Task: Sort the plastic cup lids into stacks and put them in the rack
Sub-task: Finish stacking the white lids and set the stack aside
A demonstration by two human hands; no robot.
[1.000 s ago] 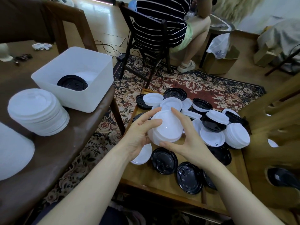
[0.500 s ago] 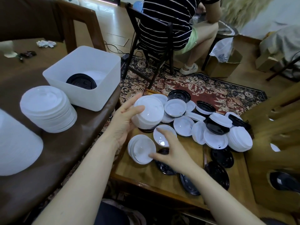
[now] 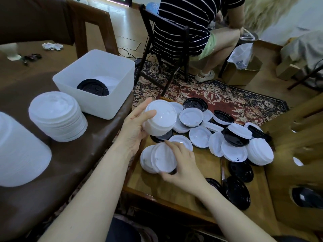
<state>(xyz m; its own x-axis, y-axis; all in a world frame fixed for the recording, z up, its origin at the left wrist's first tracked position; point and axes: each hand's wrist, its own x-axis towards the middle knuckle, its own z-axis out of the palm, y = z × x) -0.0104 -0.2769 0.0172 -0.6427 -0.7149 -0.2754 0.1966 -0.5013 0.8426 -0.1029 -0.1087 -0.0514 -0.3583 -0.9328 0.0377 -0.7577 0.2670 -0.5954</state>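
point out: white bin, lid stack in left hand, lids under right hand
white bin (image 3: 103, 103), head view, on its near front wall.
lid stack in left hand (image 3: 161, 117), head view, on the top lid's face.
lids under right hand (image 3: 163, 158), head view, on the front lid's face.

left hand (image 3: 134, 130): you now carry the white lid stack (image 3: 160, 117) alone, moved left of the pile
right hand (image 3: 183, 165): you've let go of it, now tilting up the small white lids (image 3: 160, 158) near the table edge
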